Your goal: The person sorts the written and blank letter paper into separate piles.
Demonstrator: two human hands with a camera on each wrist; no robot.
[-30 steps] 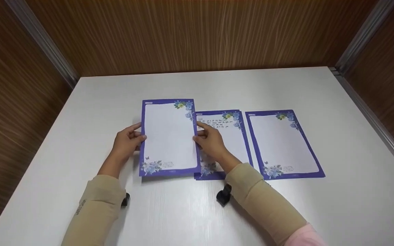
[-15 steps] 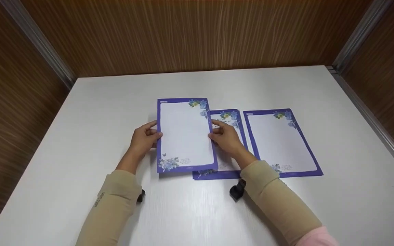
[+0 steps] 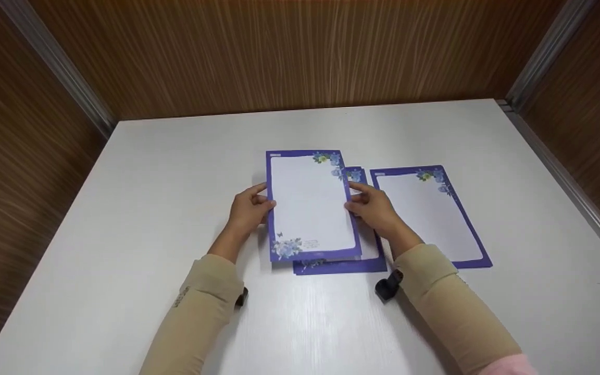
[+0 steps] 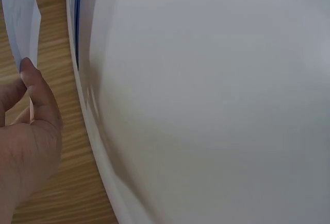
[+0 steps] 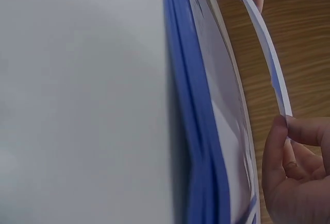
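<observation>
A white sheet of paper with a purple border and blue flowers [image 3: 310, 203] is held above the table by both hands. My left hand [image 3: 248, 211] pinches its left edge between thumb and fingers, and my right hand [image 3: 375, 208] pinches the right edge. Beneath it lies a small stack of like-bordered sheets [image 3: 352, 266], mostly covered by the held sheet. In the right wrist view the held sheet [image 5: 268, 49] appears edge-on, gripped by the right hand [image 5: 299, 167]. The left wrist view has the left hand [image 4: 33, 126] at its left border, pinching the paper [image 4: 23, 23].
Another purple-bordered sheet [image 3: 430, 219] lies flat to the right of the stack, partly behind the right forearm. All of it is on a white table [image 3: 149, 208] enclosed by wood-grain panels [image 3: 300, 57]. A black wrist device [image 3: 388, 286] hangs at the right sleeve.
Both hands have carried the held sheet to the right, from left of the stack to over it. The handwriting seen earlier on the stack's top sheet is now covered.
</observation>
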